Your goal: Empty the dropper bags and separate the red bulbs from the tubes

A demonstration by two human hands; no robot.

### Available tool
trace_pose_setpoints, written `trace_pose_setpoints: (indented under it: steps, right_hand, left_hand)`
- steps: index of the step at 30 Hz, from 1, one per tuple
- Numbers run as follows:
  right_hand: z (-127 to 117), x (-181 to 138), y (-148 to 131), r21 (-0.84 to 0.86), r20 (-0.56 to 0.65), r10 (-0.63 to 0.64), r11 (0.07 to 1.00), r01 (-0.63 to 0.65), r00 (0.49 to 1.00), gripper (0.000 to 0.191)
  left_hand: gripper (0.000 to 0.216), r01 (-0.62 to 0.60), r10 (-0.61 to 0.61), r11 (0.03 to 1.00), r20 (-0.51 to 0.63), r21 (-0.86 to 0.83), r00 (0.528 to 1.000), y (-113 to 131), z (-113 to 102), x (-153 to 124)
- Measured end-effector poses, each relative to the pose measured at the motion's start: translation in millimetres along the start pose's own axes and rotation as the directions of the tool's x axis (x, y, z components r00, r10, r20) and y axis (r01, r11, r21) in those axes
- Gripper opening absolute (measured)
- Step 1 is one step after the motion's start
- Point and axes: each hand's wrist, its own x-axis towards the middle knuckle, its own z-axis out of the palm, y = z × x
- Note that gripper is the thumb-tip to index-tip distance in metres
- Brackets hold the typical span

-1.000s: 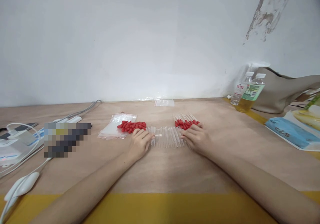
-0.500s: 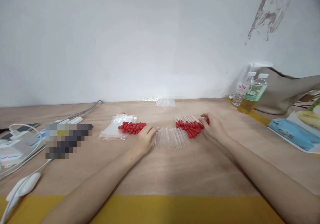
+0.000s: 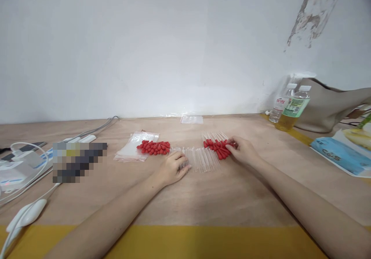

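Observation:
My left hand (image 3: pixel 173 169) lies low over the left end of a row of thin clear tubes (image 3: pixel 204 159), its thumb apart from the fingers. Just beyond it is a heap of loose red rubber bulbs (image 3: pixel 153 148), partly resting on a stack of clear zip bags (image 3: pixel 131 149). On the right, my right hand (image 3: pixel 242 150) reaches into droppers with red bulbs (image 3: pixel 218 147), whose clear stems (image 3: pixel 216 136) point toward the wall. Its thumb and finger close around a red bulb at the right edge of that group; the fingertips partly cover it.
A small clear bag (image 3: pixel 191 119) lies by the wall. At right stand two bottles (image 3: pixel 292 110), a grey bag (image 3: pixel 319 108) and a blue tissue pack (image 3: pixel 342 156). Power strips with chargers (image 3: pixel 20 168) and white cables occupy the left side. Yellow tape (image 3: pixel 185 241) runs along the front edge.
My left hand has come nearer and turned flatter over the tubes, uncovering the red bulbs. My right hand has shifted left against the red-bulbed droppers.

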Motion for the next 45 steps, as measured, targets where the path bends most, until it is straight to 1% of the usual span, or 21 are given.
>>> trace_pose_setpoints:
  steps: [3, 5, 8, 10, 13, 16, 19, 22, 28, 33, 34, 36, 38, 39, 41, 43, 45]
  right_hand:
    - [-3.6, -0.2, -3.9, -0.053, 0.044, -0.044, 0.998, 0.046, 0.998, 0.014]
    - [-5.9, 1.0, -4.7, -0.094, 0.029, -0.050, 0.994, 0.052, 0.998, 0.018]
    - [-6.7, 3.9, -1.6, -0.155, -0.083, 0.030, 0.987, -0.043, 0.996, 0.023]
    - [-4.8, 5.9, 1.5, -0.185, -0.123, 0.079, 0.978, -0.101, 0.989, 0.025]
    - [0.7, 8.5, 3.4, -0.217, -0.100, 0.079, 0.971, -0.099, 0.992, 0.028]
    - [6.8, 10.6, 1.2, -0.245, -0.084, 0.079, 0.965, -0.097, 0.993, 0.028]
    - [10.8, 11.7, -1.1, -0.272, -0.122, 0.108, 0.952, -0.137, 0.987, 0.027]
    - [12.3, 11.9, -1.7, -0.306, -0.167, 0.164, 0.929, -0.210, 0.972, 0.026]
    - [13.3, 13.2, -3.5, -0.252, -0.143, 0.294, 0.913, -0.322, 0.945, 0.024]
    - [9.2, 13.9, -8.2, -0.193, -0.191, 0.337, 0.908, -0.372, 0.922, 0.028]
    - [8.7, 13.2, -9.9, -0.158, -0.209, 0.323, 0.920, -0.358, 0.923, 0.028]
    - [10.1, 10.0, -15.3, -0.047, -0.243, 0.263, 0.958, -0.282, 0.934, 0.028]
    - [15.1, 4.0, -24.6, 0.101, -0.236, 0.172, 0.983, -0.152, 0.956, 0.028]
    - [18.7, 0.0, -30.8, 0.170, -0.212, 0.115, 0.982, -0.079, 0.971, 0.027]
    - [26.3, -9.2, -45.5, 0.279, -0.160, -0.026, 0.958, 0.071, 0.987, 0.025]
    - [32.3, -18.4, -60.5, 0.334, -0.138, -0.166, 0.920, 0.204, 0.976, 0.021]
    - [35.1, -25.8, -72.4, 0.364, -0.117, -0.253, 0.889, 0.278, 0.960, 0.018]
  left_hand:
    - [0.024, 0.003, -0.003, 1.000, -0.007, 0.031, 1.000, 2.2, -2.6, 0.5]
    - [0.027, 0.019, -0.018, 0.998, -0.009, 0.068, 1.000, 4.0, -4.7, 0.7]
    - [0.025, 0.053, -0.049, 0.993, -0.038, 0.105, 0.998, 4.9, -6.1, 1.0]
    - [0.021, 0.077, -0.070, 0.990, -0.063, 0.120, 0.996, 3.9, -5.8, 1.4]
    - [0.018, 0.134, -0.122, 0.981, -0.090, 0.140, 0.988, 0.7, -5.3, 2.1]
    - [0.025, 0.179, -0.169, 0.974, -0.082, 0.140, 0.982, -2.6, -5.9, 2.0]
    - [0.028, 0.197, -0.191, 0.970, -0.060, 0.139, 0.980, -4.3, -6.4, 1.3]
    - [0.027, 0.209, -0.201, 0.967, -0.065, 0.148, 0.977, -4.5, -5.8, 1.1]
    - [0.025, 0.226, -0.216, 0.962, -0.078, 0.156, 0.973, -4.0, -5.4, 1.6]
    - [0.025, 0.225, -0.209, 0.962, -0.111, 0.158, 0.972, -3.7, -6.3, 1.2]
    - [0.024, 0.222, -0.204, 0.962, -0.122, 0.159, 0.971, -3.6, -6.2, 1.5]
    - [0.025, 0.212, -0.188, 0.962, -0.148, 0.172, 0.971, -3.1, -5.6, 3.0]
    - [0.029, 0.187, -0.151, 0.961, -0.179, 0.204, 0.972, -2.1, -4.8, 5.6]
    - [0.031, 0.165, -0.121, 0.960, -0.193, 0.228, 0.974, -1.3, -4.5, 7.1]
    - [0.035, 0.107, -0.049, 0.952, -0.202, 0.287, 0.978, 1.1, -4.4, 9.8]
    - [0.035, 0.040, 0.025, 0.938, -0.184, 0.343, 0.983, 4.0, -5.2, 11.4]
    - [0.027, -0.030, 0.093, 0.927, -0.152, 0.375, 0.984, 6.5, -6.4, 11.6]
